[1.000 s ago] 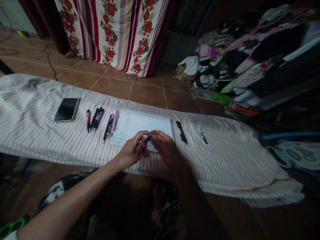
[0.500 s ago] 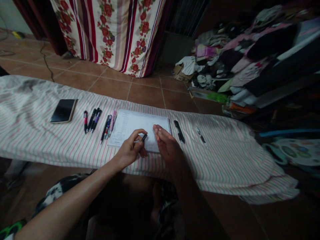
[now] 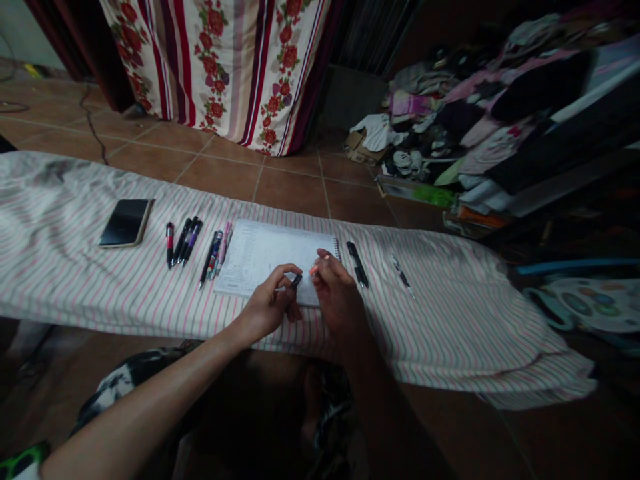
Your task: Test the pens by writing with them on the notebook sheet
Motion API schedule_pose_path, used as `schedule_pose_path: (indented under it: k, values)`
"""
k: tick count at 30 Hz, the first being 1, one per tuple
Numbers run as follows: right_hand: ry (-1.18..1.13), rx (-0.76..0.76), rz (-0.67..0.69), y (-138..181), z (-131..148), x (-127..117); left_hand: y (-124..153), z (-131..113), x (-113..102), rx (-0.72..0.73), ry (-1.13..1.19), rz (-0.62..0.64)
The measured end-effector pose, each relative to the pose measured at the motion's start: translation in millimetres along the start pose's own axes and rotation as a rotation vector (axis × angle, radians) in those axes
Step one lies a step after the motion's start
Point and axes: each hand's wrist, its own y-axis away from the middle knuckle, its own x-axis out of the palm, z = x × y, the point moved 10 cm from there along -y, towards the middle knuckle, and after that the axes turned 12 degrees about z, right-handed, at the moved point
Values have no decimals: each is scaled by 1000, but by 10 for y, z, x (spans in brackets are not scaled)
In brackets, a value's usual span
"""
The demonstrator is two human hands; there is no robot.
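Note:
My left hand (image 3: 270, 303) pinches a small dark pen part (image 3: 295, 281) over the near edge of a spiral notebook (image 3: 270, 253). Close beside it, my right hand (image 3: 338, 293) is closed around a thin pen piece with an orange-red tip (image 3: 318, 265). The two hands are a little apart above the notebook's lower right corner. The notebook lies open on a striped cloth (image 3: 100, 280) that covers a long low surface.
Left of the notebook lie several pens (image 3: 200, 245) and a dark phone (image 3: 125, 222). A black pen (image 3: 357, 263) and a thinner pen (image 3: 401, 273) lie to the right. A flowered curtain (image 3: 225, 60) hangs behind. Piled clothes (image 3: 475, 127) fill the right.
The hands held one pen together a second ago. They pulled apart, each keeping a piece, and have now drawn slightly closer again.

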Motion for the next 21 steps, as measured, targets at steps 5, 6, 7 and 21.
schedule_pose_path:
  k: [5, 6, 7, 21]
  values:
    - [53, -35, 19, 10, 81, 58, -10, 31, 13, 3, 21, 12]
    - [56, -32, 22, 11, 90, 70, -10, 26, 12, 3, 19, 11]
    - [57, -23, 25, 12, 96, 81, -10, 18, 9, 3, 19, 10]
    - [-78, 46, 1, -20, -38, 105, 1, -37, -32, -15, 59, -38]
